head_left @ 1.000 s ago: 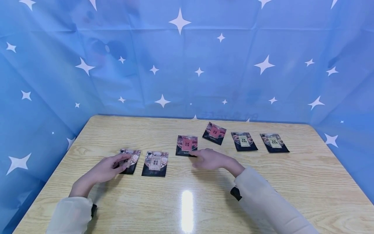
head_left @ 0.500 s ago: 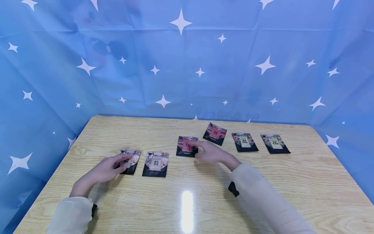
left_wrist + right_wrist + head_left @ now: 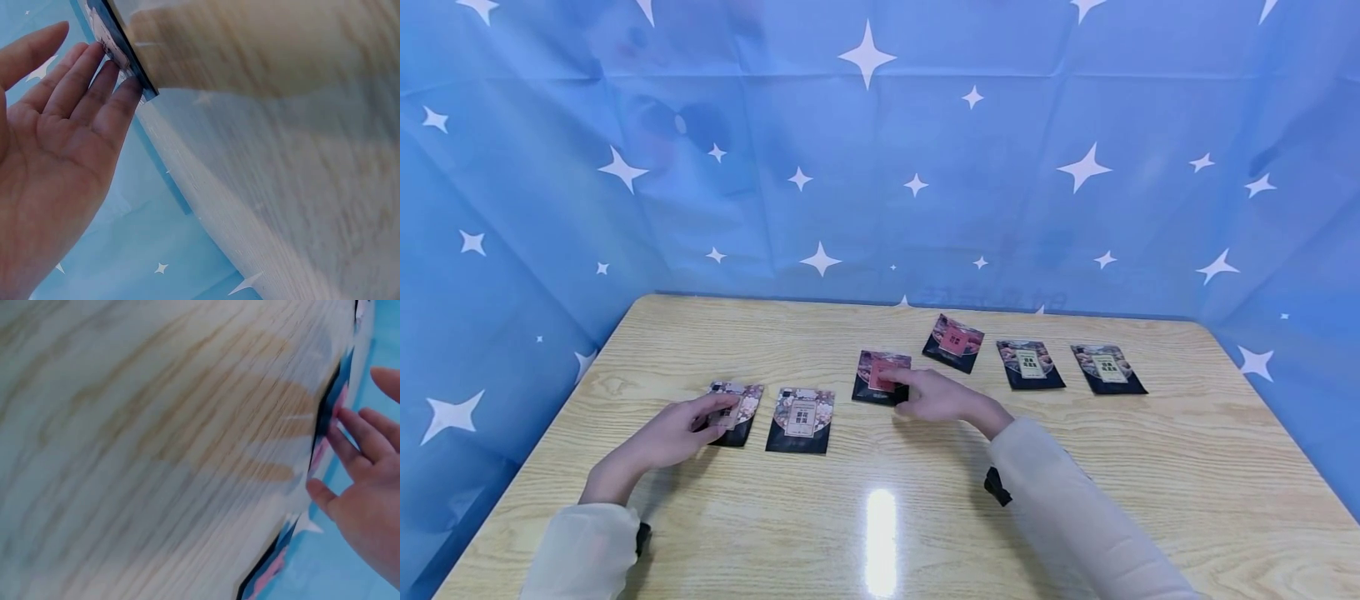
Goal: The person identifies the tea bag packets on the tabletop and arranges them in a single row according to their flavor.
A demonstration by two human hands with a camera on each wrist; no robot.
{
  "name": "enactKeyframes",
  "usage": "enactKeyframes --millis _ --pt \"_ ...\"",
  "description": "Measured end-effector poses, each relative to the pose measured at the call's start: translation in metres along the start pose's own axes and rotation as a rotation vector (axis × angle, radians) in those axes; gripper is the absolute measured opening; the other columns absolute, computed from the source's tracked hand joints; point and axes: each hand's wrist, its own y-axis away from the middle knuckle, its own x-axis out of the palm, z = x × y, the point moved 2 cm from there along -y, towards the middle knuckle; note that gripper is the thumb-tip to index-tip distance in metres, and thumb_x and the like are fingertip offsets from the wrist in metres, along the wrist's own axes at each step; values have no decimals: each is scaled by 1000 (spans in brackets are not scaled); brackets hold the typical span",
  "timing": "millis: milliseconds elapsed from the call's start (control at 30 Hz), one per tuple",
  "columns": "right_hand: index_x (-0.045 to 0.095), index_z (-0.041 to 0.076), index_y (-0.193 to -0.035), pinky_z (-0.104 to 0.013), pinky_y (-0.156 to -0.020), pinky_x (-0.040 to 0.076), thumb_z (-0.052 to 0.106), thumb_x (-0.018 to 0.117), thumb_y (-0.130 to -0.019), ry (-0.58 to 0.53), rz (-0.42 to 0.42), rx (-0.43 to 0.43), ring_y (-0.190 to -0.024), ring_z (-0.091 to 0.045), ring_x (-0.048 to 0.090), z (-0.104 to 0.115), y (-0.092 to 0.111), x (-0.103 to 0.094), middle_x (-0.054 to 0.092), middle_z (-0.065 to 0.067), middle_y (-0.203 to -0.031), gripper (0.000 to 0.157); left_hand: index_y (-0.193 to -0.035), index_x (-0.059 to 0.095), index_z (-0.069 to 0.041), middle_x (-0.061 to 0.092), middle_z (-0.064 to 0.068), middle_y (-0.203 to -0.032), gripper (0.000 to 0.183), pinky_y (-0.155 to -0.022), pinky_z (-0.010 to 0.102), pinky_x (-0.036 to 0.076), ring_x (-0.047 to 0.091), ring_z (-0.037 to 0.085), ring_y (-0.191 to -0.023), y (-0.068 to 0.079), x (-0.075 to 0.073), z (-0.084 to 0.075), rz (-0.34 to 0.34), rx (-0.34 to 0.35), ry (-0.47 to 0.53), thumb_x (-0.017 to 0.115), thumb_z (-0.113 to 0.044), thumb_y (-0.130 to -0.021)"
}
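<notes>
Centrally, the nearer red packet point(image 3: 874, 387) is touched by the relaxed, spread fingers of the right hand point(image 3: 936, 397); at left, the outermost floral packet point(image 3: 743, 421) is touched likewise by the left hand point(image 3: 677, 432). Between the hands a second floral packet point(image 3: 801, 421) is placed; beyond the right hand, a tilted red packet point(image 3: 953, 342); farther right, two green-labelled packets point(image 3: 1030, 364). Both touched labels are partly covered by fingers; the sleeves point(image 3: 1082, 517) are cut off at the near edge.
</notes>
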Motion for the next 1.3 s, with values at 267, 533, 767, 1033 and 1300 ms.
enactKeyframes --millis 267,533,767,1033,1300 --pt "33 6 -142 -49 -100 32 14 53 -92 15 45 -6 -130 -32 30 1 12 1 32 -15 -143 54 -132 46 -1 45 23 -131 41 -89 52 41 42 41 -119 0 0 0 4 -1 -1 52 -11 -93" --pt "33 4 -141 -48 -100 32 13 55 -91 27 69 -73 -120 -34 43 7 25 10 35 -17 -141 55 -132 46 -1 45 23 -131 41 -91 53 40 42 41 -119 -1 0 1 6 -8 8 52 -12 -93" --pt "34 8 -142 -48 -102 29 13 57 -90 27 97 -82 -129 -31 33 9 31 20 36 -14 -142 57 -133 45 -1 45 23 -131 41 -90 52 41 42 41 -119 -1 1 1 10 -2 9 52 -12 -93" --pt "33 8 -142 -45 -104 28 13 59 -89 21 127 -106 -130 -28 31 16 35 28 35 -12 -142 60 -133 45 -1 45 23 -131 41 -90 52 40 42 41 -119 -1 1 1 7 -6 7 52 -11 -93" --pt "33 9 -142 -42 -104 30 12 58 -89 57 144 -125 -129 -24 33 21 36 31 37 -10 -141 58 -133 46 -2 44 23 -132 41 -90 52 41 43 41 -119 -1 1 2 8 -5 9 52 -12 -93"
